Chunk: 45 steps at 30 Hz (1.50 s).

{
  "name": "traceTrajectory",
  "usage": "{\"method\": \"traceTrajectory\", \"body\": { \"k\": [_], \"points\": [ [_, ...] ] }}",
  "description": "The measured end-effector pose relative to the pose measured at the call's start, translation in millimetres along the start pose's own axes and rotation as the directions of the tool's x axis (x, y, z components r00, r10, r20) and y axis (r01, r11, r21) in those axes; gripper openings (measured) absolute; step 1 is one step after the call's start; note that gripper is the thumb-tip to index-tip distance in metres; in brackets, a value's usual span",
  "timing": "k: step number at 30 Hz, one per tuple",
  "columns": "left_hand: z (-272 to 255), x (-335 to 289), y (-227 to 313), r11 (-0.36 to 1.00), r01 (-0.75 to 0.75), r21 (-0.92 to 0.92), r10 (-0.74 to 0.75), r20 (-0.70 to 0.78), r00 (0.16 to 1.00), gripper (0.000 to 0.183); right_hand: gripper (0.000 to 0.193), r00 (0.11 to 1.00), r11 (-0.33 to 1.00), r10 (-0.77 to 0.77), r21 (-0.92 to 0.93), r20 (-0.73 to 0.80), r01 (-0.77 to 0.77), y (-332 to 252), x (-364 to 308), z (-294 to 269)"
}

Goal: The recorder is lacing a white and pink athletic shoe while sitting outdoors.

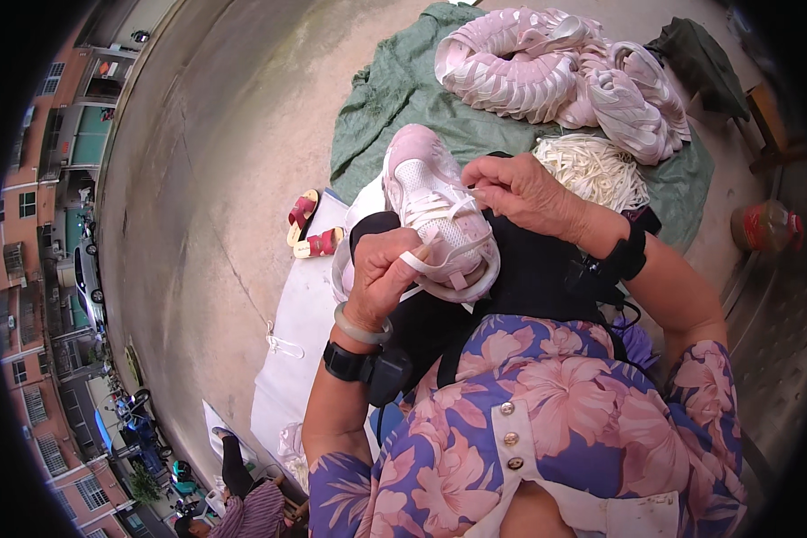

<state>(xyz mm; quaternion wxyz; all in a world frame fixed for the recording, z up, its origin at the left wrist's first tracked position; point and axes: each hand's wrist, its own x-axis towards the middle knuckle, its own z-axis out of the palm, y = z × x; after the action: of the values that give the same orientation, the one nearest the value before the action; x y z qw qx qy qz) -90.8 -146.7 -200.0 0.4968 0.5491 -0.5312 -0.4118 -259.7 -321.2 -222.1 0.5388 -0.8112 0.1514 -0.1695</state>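
A pink and white sneaker (418, 170) rests on my lap, its toe pointing away from me. White shoelace (441, 208) crosses its tongue through some of the eyelets. My left hand (384, 269) is closed near the shoe's collar, pinching a loop of the lace between thumb and fingers. At the shoe's right side my right hand (529, 193) has thumb and fingertips pressed together on the lace near an eyelet. The lace between those right fingertips is thin and partly hidden. Part of another pale shoe shows behind my left hand.
On a green cloth (394, 81) ahead lie strung bundles of pink-white shoe parts (520, 72) and a heap of white laces (591, 170). Red sandals (318, 240) sit by a white sheet (296, 332) at left. A lidded jar (762, 226) stands right. Another person (246, 507) sits lower left.
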Motion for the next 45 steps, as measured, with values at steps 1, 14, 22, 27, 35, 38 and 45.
{"method": "traceTrajectory", "body": {
  "k": [1, 14, 22, 27, 35, 38, 45],
  "points": [
    [-1, -3, -1, 1.0, -0.013, -0.008, 0.012, -0.008, 1.0, 0.037, 0.01, 0.999, 0.999, 0.038, -0.002, 0.031, -0.038, -3, -2, 8],
    [-1, 22, -12, 0.959, -0.058, -0.278, -0.025, -0.287, 0.958, 0.037, 0.005, 0.981, 0.95, -0.178, -0.273, -0.077, 0.15, 15, -6, 46],
    [-1, 27, -19, 0.928, -0.045, -0.371, -0.093, -0.347, 0.933, 0.038, 0.006, 0.987, 0.954, -0.136, -0.281, -0.089, 0.107, 13, -7, 46],
    [-3, 27, -23, 0.913, -0.041, -0.406, -0.13, -0.384, 0.914, 0.038, 0.006, 0.987, 0.932, -0.149, -0.343, -0.057, 0.12, 13, -7, 48],
    [-5, 23, -25, 0.913, -0.003, -0.408, -0.163, -0.371, 0.914, 0.04, 0.005, 0.996, 0.978, -0.038, -0.206, -0.083, 0.02, 14, -5, 50],
    [-3, 23, -23, 0.887, -0.064, -0.458, -0.155, -0.425, 0.892, 0.04, 0.005, 0.997, 0.984, -0.037, -0.179, -0.069, 0.024, 14, -3, 52],
    [-6, 23, -23, 0.875, -0.076, -0.478, -0.131, -0.386, 0.913, 0.04, 0.008, 0.999, 0.999, -0.042, 0.013, -0.013, 0.042, 25, 6, 54]
  ]
}}
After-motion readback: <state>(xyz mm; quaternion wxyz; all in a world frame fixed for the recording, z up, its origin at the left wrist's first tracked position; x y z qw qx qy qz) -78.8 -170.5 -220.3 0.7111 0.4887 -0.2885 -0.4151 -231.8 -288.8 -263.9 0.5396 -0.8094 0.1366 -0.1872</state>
